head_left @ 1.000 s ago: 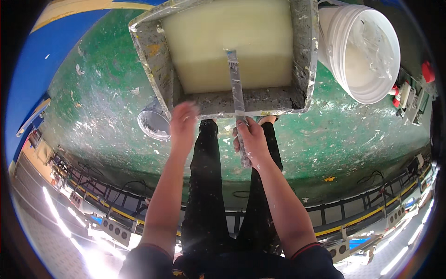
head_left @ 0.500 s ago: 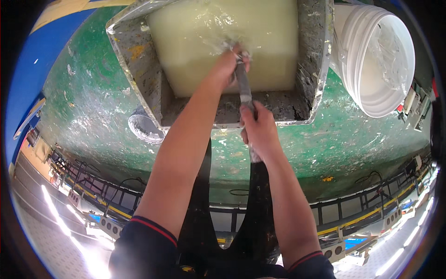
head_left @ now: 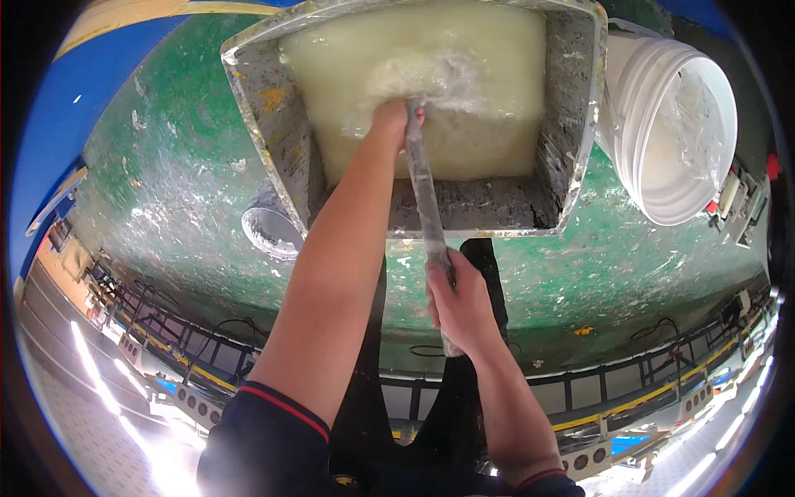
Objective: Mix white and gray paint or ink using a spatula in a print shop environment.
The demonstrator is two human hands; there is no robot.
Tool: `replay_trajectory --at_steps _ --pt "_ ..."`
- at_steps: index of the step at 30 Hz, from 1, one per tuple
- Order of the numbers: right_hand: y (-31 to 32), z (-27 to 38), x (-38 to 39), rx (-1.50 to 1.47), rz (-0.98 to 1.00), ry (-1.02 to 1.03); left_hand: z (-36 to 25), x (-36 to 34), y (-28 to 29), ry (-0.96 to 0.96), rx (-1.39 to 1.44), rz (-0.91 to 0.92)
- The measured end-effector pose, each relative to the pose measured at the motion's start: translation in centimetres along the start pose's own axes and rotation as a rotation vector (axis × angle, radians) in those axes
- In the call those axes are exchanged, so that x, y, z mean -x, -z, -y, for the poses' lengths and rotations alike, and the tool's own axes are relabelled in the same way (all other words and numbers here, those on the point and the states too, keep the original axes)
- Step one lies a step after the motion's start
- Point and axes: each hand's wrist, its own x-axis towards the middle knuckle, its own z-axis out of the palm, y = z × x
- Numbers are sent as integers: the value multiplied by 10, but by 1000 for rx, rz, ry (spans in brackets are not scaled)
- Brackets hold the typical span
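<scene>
A long, grey-smeared stick (head_left: 425,195) slants between my two hands, its far end sunk in cloudy, pale yellow liquid (head_left: 348,74). My left hand (head_left: 392,123) is closed round the stick just above the liquid's surface. Farther down, near the stick's close end, my right hand (head_left: 460,300) wraps its fingers about it. The liquid fills a large grey tub (head_left: 464,207) with paint-spattered walls. Foam and ripples surround the spot where the stick goes in, and its submerged part is hidden.
Right of the tub lies a tilted white plastic bucket (head_left: 654,124) with clear film inside. A small whitish-rimmed container (head_left: 272,230) sits by the tub's near left corner. The green floor (head_left: 190,157) is splashed with white. Black railing with a yellow strip (head_left: 580,421) runs behind my legs.
The stick's near end and my right hand have come closer to me. My left hand has shifted slightly left and down. More foam churns in the liquid, and the view has shifted a little.
</scene>
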Motion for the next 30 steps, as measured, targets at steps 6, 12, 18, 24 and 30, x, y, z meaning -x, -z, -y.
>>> replay_trajectory --at_steps 6,12,18,24,30 --pt "51 9 -61 -20 -86 -17 50 23 -52 107 131 456" --pt "7 -13 23 122 -46 104 22 -67 37 -161 -31 -28" --pt "33 11 -39 272 -158 -11 50 -31 -52 -568 -867 -92" --pt "2 2 36 77 28 -29 -16 -74 27 -453 -2059 371" --pt "15 -15 9 243 -77 70 19 -6 -5 -560 -1390 183"
